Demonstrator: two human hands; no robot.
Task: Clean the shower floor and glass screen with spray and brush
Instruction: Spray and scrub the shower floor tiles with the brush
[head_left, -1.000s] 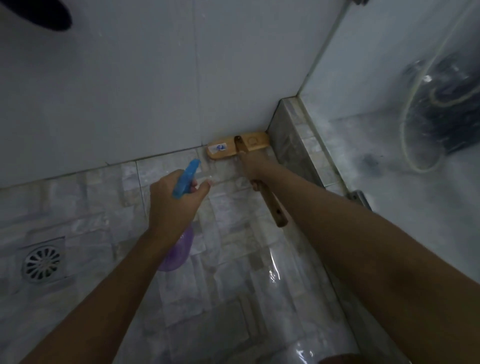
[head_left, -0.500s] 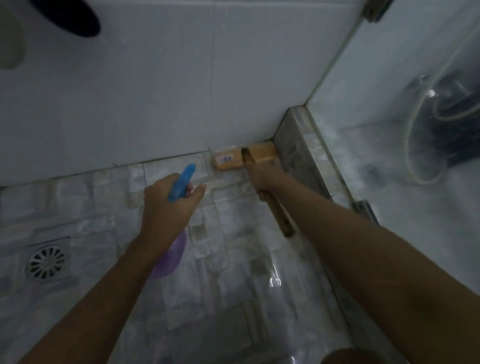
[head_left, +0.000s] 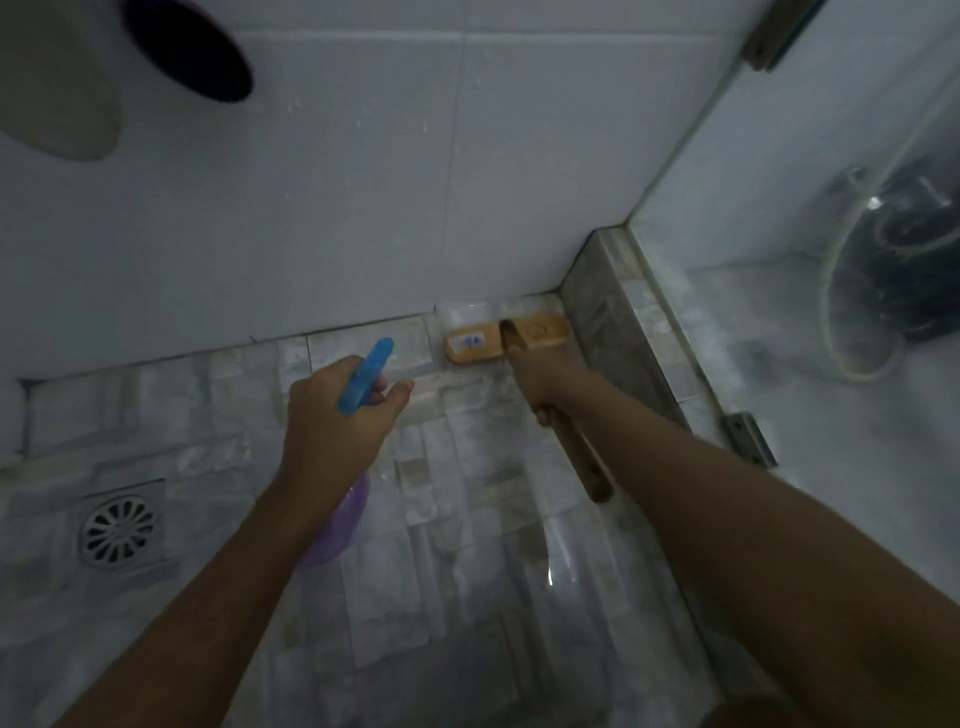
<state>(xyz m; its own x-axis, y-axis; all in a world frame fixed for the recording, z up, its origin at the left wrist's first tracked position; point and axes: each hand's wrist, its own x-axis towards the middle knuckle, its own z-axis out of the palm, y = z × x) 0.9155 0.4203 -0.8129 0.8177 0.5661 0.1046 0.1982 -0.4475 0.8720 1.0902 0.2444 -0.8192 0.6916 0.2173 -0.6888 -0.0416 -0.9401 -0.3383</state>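
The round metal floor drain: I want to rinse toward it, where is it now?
Head view: the round metal floor drain sits lower left in the pale tiled floor, left of the left hand gripping the purple spray bottle.

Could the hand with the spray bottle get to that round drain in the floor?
Probably yes: only bare floor tiles lie between the left hand and the drain, though it grips the spray bottle.

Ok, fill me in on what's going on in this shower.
A person is cleaning the shower floor. The right hand grips the wooden brush, its head down on the tiles in the corner between the wall and the kerb under the glass screen. The left hand holds a spray bottle aimed towards the brush.
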